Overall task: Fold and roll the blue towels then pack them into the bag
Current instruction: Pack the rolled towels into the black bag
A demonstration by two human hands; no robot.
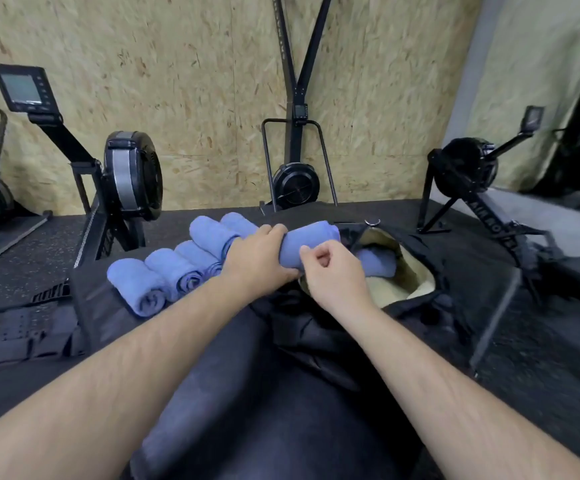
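My left hand (260, 259) is gripping the roll (314, 237). My right hand (333, 270) is curling against it, hold unclear. The loose end is risking unwinding entering the bag (454, 271) at 4 o'clock.

Both forearms reach from the lower corners to mid-frame. The left hand (257, 258) grips a rolled blue towel (312, 237). The right hand (333, 271) curls its fingers just beside it, grip unclear.
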